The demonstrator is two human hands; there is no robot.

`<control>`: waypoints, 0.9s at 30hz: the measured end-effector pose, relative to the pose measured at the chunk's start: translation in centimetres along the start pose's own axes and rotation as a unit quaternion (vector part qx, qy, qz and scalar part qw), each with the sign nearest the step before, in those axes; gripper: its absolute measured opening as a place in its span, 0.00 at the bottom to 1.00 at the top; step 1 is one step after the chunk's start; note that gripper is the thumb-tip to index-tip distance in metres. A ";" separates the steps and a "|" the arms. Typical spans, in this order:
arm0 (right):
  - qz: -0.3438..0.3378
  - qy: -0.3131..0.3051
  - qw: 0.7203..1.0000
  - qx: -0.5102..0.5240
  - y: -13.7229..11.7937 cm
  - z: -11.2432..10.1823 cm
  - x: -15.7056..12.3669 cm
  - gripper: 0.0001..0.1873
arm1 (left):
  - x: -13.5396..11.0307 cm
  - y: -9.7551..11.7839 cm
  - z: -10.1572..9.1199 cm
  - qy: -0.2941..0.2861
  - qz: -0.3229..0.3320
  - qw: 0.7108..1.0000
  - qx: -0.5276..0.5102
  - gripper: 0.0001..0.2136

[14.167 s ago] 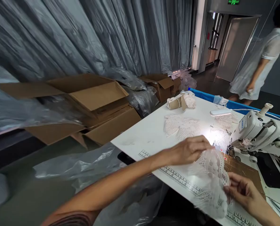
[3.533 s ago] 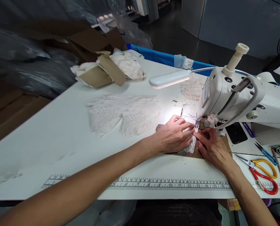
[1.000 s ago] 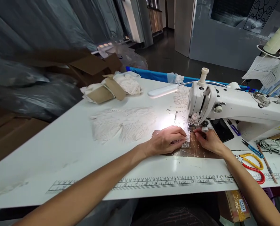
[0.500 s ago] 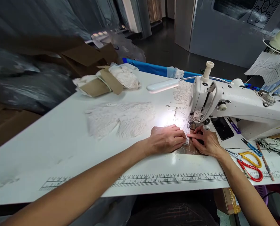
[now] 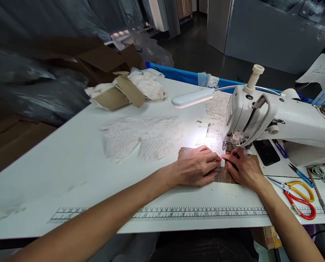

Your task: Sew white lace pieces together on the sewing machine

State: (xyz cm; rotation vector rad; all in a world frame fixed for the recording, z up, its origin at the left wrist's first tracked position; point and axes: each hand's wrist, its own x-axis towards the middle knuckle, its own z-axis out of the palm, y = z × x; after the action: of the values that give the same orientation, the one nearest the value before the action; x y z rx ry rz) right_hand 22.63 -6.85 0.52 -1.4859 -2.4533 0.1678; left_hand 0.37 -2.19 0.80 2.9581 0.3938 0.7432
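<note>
A white sewing machine (image 5: 277, 116) stands at the right of the white table (image 5: 69, 174). My left hand (image 5: 196, 168) lies flat, fingers together, pressing a small strip of white lace (image 5: 216, 149) onto a brown cardboard patch (image 5: 222, 176) just in front of the needle. My right hand (image 5: 244, 169) presses the same lace from the right, fingertips almost touching those of the left. Most of the lace is hidden under both hands.
Flat white lace pieces (image 5: 143, 136) lie left of the hands. A bundle of lace and cardboard (image 5: 126, 91) sits at the far edge. A lamp (image 5: 192, 97) shines on the needle area. Red and yellow scissors (image 5: 299, 196) and blue snips (image 5: 301, 174) lie at right. A ruler (image 5: 162, 214) lines the near edge.
Both hands stay at the needle, fingertips pressing the lace; less lace shows in front of them than 3.5 s ago. The view has shifted slightly.
</note>
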 end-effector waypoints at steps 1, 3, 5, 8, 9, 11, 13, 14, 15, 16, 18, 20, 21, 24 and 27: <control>0.008 -0.005 1.000 -0.007 -0.2 -0.1 0.1 0.17 | 0.0 -0.1 0.0 -0.003 -0.003 1.000 -0.004 0.10; 0.022 -0.012 0.999 -0.024 -0.5 -0.1 0.4 0.17 | 0.0 -0.2 0.1 -0.006 -0.011 1.000 -0.008 0.11; 0.035 -0.012 0.998 -0.041 -0.7 0.0 0.7 0.17 | 0.0 -0.2 0.2 -0.007 -0.020 1.000 -0.007 0.11; 0.041 -0.010 0.998 -0.055 -0.6 0.3 0.8 0.19 | 0.0 -0.3 0.4 -0.006 -0.025 1.000 -0.009 0.11; 0.039 -0.007 0.998 -0.053 -0.4 0.4 0.7 0.19 | 0.0 -0.3 0.4 -0.007 -0.027 1.000 -0.010 0.12; 0.029 -0.001 0.999 -0.035 -0.1 0.5 0.4 0.20 | 0.0 -0.4 0.4 -0.011 -0.032 0.999 -0.010 0.13; 0.012 0.003 1.000 -0.009 0.3 0.6 0.0 0.20 | -0.1 -0.5 0.4 -0.019 -0.040 0.999 -0.009 0.14; 0.004 0.005 1.000 0.003 0.4 0.6 -0.2 0.20 | -0.2 -0.6 0.4 -0.025 -0.045 0.999 -0.009 0.14; -0.003 0.006 1.000 0.011 0.5 0.6 -0.3 0.19 | -0.2 -0.7 0.4 -0.029 -0.049 0.998 -0.010 0.15; -0.009 0.009 1.000 0.016 0.5 0.5 -0.4 0.19 | -0.2 -0.7 0.5 -0.033 -0.053 0.998 -0.010 0.15; -0.016 0.014 1.000 0.016 0.5 0.5 -0.5 0.19 | -0.3 -0.9 0.5 -0.035 -0.054 0.998 -0.007 0.16; -0.019 0.017 1.000 0.012 0.5 0.6 -0.5 0.18 | -0.2 -1.1 0.6 -0.031 -0.050 0.998 -0.003 0.15; -0.017 0.017 1.000 0.010 0.5 0.6 -0.5 0.18 | -0.2 -1.1 0.6 -0.031 -0.050 0.998 -0.001 0.15; -0.003 0.010 1.000 0.003 0.5 0.9 -0.4 0.19 | 0.1 -1.2 0.5 -0.041 -0.063 0.997 0.008 0.13; 0.009 0.005 1.000 -0.005 0.4 1.0 -0.3 0.20 | 0.3 -1.2 0.4 -0.044 -0.071 0.996 0.017 0.12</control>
State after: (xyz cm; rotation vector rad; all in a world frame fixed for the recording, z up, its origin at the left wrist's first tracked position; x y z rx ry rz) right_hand 22.83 -6.86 -0.59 -1.5113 -2.4375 0.1511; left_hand 0.56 -0.91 0.45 2.9425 0.6071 0.5927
